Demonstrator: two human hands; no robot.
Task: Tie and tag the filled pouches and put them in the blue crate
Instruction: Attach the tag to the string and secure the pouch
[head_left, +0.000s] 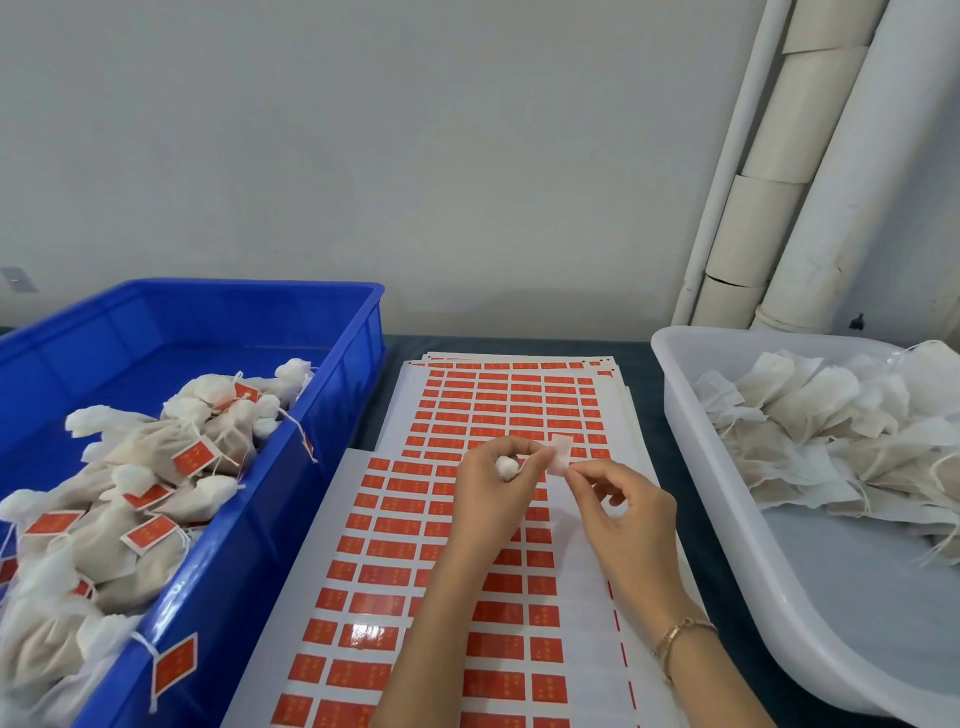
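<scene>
1 pouch (506, 466) is held in the left hand's (493, 499) grip above the label sheets (395, 571). A peeled tag (561, 451) is pinched by the right hand (623, 514) just beside it. Many tagged pouches (130, 493) are piled in the blue crate (332, 291) at left. A heap of untied pouches (831, 441) is left in the white tub (691, 441) at right.

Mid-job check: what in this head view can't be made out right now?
The pouch: head view, the left hand covers all but its white top; tie unseen.
The label pinched by the right hand: pale back faces camera; print hidden.
The label sheets: print too small.
The blue crate and white tub: cut by frame edges; counts unknown.
</scene>
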